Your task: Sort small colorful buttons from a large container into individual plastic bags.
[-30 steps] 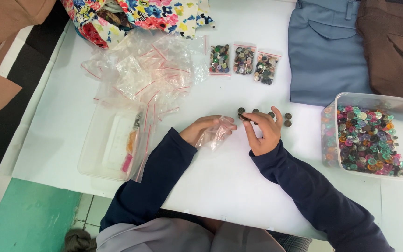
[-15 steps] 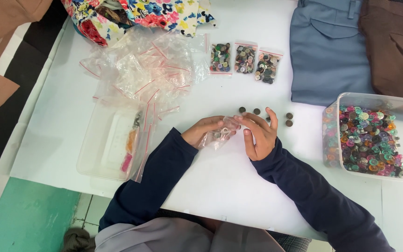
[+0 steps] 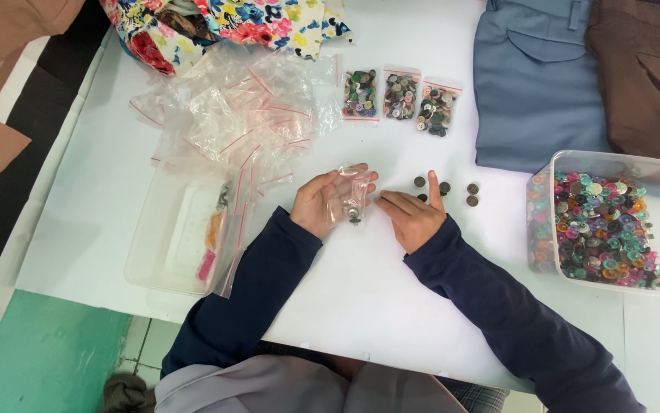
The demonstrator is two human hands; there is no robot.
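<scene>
My left hand (image 3: 321, 203) lies palm up on the white table (image 3: 360, 298) and holds a small clear zip bag (image 3: 351, 197) with a few dark buttons inside. My right hand (image 3: 414, 220) rests just right of the bag with its fingers stretched out toward it; I see nothing in them. Several loose dark buttons (image 3: 443, 187) lie on the table just beyond the right hand's thumb, and two more of them (image 3: 472, 194) sit a little further right.
Three filled button bags (image 3: 401, 96) lie at the back. A heap of empty zip bags (image 3: 246, 115) and a clear tray (image 3: 181, 233) are on the left. A clear box of coloured buttons (image 3: 613, 229) stands right. Blue (image 3: 536, 76), brown (image 3: 643, 69) and floral (image 3: 223, 23) cloth lie behind.
My right hand has drawn back from the bag's mouth and dropped lower. My left hand has turned palm up, with the bag lying open across it.
</scene>
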